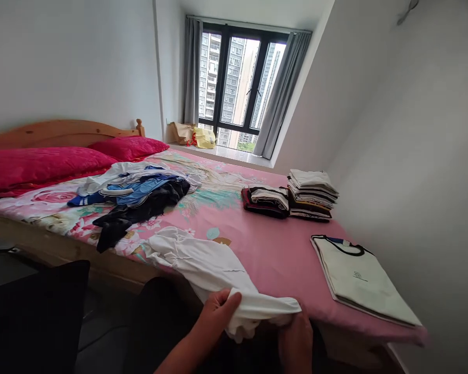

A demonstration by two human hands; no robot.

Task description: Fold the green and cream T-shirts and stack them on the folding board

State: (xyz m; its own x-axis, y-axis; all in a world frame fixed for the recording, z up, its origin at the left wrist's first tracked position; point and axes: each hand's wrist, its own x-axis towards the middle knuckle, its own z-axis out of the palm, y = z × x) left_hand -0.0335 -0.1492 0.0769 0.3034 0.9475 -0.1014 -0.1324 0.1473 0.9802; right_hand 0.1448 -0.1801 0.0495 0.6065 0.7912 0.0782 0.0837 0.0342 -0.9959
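A white garment (203, 262) lies stretched across the near edge of a pink floral bed (265, 244). My left hand (215, 314) grips one end of it, thumb over the cloth. My right hand (296, 340) holds the same end from beneath, fingers mostly hidden by the fabric. A folded white shirt with a dark collar (361, 278) lies flat on the bed to the right of my hands.
A heap of unfolded clothes (136, 195) sits mid-bed. Two stacks of folded clothes (296, 197) stand by the right wall. Red pillows (62, 161) lie against the wooden headboard. Bags (193, 136) rest on the window sill. A dark object (39, 311) is at lower left.
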